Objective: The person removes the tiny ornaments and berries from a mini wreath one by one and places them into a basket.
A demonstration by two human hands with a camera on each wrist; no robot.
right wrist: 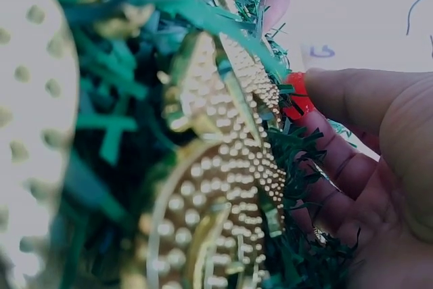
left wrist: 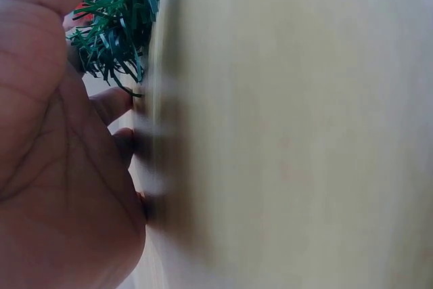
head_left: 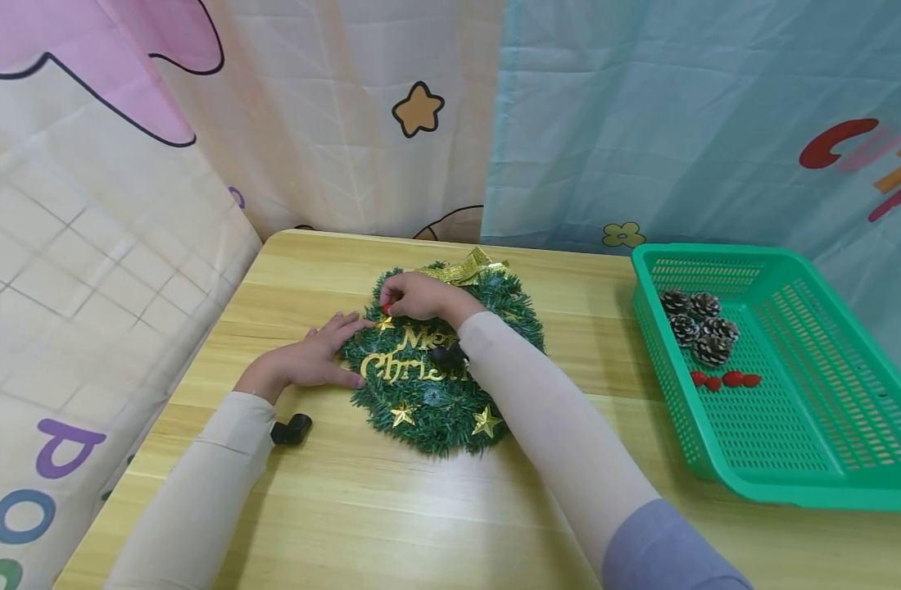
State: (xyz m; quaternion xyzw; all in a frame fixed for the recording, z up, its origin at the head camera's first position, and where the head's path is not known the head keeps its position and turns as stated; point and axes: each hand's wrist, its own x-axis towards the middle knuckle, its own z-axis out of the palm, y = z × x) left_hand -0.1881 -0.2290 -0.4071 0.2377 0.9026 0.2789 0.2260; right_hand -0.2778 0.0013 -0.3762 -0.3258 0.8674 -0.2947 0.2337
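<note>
A green tinsel wreath (head_left: 439, 430) lies flat on the wooden table, with gold "Merry Christmas" lettering (head_left: 395, 367), gold stars (head_left: 402, 414) and a gold ribbon bow (head_left: 474, 266) at its far edge. At its upper left, my right hand (head_left: 423, 297) pinches a small red berry (right wrist: 296, 96) between thumb and fingers, against the tinsel. My left hand (head_left: 310, 359) lies at the wreath's left edge, fingers extended and spread. In the left wrist view its palm (left wrist: 64, 140) is beside the tinsel, with fingertips down on the table. The right forearm covers part of the lettering.
A green plastic basket (head_left: 826, 495) stands at the table's right, holding several pine cones (head_left: 712, 351) and several red berries (head_left: 734, 378) along its left side. Printed curtains (head_left: 347, 123) hang behind and to the left of the table (head_left: 406, 524).
</note>
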